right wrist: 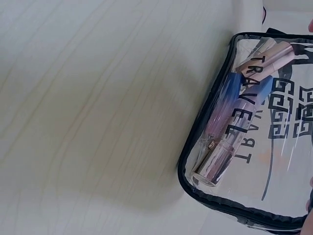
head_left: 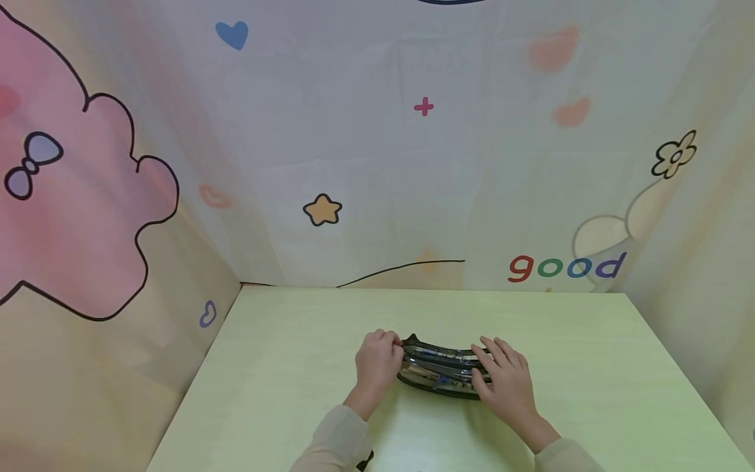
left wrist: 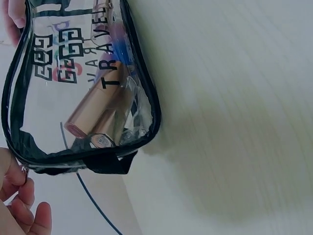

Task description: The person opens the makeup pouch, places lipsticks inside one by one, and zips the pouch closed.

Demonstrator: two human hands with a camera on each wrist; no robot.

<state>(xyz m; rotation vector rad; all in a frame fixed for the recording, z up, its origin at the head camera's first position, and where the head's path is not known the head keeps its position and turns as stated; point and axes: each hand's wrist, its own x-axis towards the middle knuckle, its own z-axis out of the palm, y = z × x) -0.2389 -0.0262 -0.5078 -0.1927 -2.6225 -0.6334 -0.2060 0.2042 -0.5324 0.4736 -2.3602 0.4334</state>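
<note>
A clear cosmetic bag (head_left: 439, 381) with black trim stands on the table between both hands. Printed on its side is "TRAVEL" (right wrist: 247, 88). Through the plastic I see rose-gold tubes (left wrist: 98, 100) and blue-and-pink tubes (right wrist: 225, 110) lying along the bottom. At the bag's left end my left hand (head_left: 377, 362) pinches a small metal zipper pull (left wrist: 24, 172) between thumb and finger. My right hand (head_left: 508, 385) holds the upper rim near the right end, thumb on the near side and fingers reaching over the top. Only its fingertips (right wrist: 308, 226) show in the right wrist view.
The pale wood-grain table (head_left: 283, 341) extends around the bag. A printed curtain (head_left: 366, 131) hangs behind it and along both sides. Beside the left sleeve (head_left: 339, 436) lies a small black piece (head_left: 366, 461), too cropped to identify.
</note>
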